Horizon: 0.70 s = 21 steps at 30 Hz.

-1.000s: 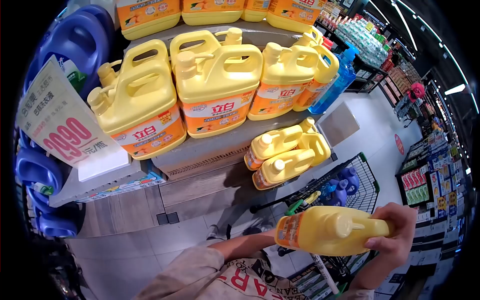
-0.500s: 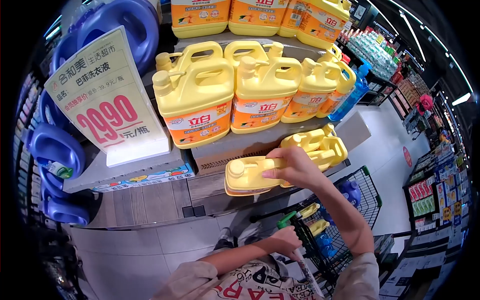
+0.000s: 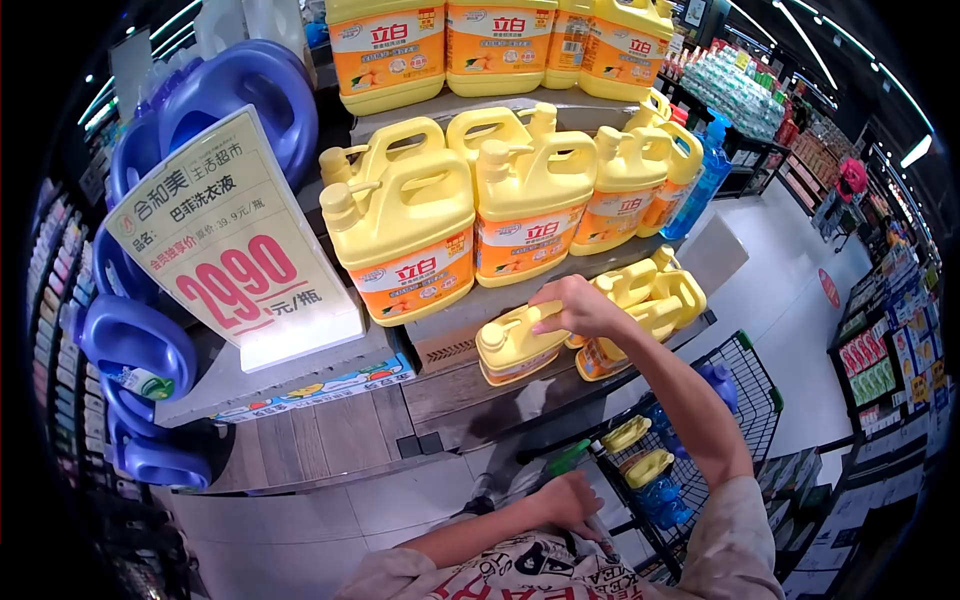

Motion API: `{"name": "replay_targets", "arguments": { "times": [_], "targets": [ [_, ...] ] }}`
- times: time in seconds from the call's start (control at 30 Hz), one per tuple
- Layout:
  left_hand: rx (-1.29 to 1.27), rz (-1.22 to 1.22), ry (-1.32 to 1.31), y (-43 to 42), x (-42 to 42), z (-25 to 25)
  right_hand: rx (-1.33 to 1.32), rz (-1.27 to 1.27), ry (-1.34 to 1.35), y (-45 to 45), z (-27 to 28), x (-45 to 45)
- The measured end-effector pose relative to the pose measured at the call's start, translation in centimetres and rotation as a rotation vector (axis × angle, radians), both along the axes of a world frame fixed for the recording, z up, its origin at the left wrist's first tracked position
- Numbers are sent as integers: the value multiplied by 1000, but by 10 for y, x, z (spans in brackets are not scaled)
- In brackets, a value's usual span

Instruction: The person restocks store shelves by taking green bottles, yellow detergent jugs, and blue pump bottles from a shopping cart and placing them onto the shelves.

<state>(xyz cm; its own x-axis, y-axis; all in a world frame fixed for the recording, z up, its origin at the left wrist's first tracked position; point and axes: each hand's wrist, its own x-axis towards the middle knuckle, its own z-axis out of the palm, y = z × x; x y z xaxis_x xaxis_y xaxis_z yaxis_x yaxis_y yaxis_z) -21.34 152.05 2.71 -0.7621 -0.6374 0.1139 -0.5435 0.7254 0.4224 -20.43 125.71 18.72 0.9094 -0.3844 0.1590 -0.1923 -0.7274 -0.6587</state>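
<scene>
My right hand [image 3: 580, 308] is closed around the handle of a yellow jug of dish soap [image 3: 520, 350] with an orange label. This jug is at the lower wooden ledge [image 3: 470, 400], at the front left of several similar yellow jugs [image 3: 650, 315]. Whether its base bears fully on the ledge I cannot tell. My left hand [image 3: 572, 500] is closed on the handle [image 3: 568, 458] of a shopping cart, whose green end shows just beyond the fingers.
Rows of yellow jugs [image 3: 415, 275] stand on stepped shelves ahead. A price sign [image 3: 235, 240] and purple bottles [image 3: 140, 345] are at left. The cart [image 3: 755, 400] at right holds yellow and blue bottles. A blue pump bottle [image 3: 700, 185] ends the row.
The view has shifted, so the shelves sit lower and further right. The held jug now shows more of its front label and looks more upright. My left hand stays at the cart handle.
</scene>
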Motion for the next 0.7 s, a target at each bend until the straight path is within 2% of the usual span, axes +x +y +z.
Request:
{"name": "replay_targets", "arguments": {
  "times": [0.13,0.3,0.43,0.5,0.53,0.67,0.7],
  "targets": [
    [-204,51,127,5,5,-4,-10,6,37,-13,-1,-3],
    [-116,-1,42,2,7,2,-18,-74,147,-29,0,-14],
    [-52,-12,-14,3,7,3,-168,-10,255,-32,6,-15],
    [-38,-62,-3,2,9,5,-264,-73,335,-22,16,-19],
    [-13,-48,-21,2,10,7,-338,-114,280,-15,19,-25],
    [21,-40,-47,1,10,22,-309,-311,-344,27,59,-83],
    [21,-25,-48,-1,11,23,-381,-399,-480,34,59,-107]
  ]
}}
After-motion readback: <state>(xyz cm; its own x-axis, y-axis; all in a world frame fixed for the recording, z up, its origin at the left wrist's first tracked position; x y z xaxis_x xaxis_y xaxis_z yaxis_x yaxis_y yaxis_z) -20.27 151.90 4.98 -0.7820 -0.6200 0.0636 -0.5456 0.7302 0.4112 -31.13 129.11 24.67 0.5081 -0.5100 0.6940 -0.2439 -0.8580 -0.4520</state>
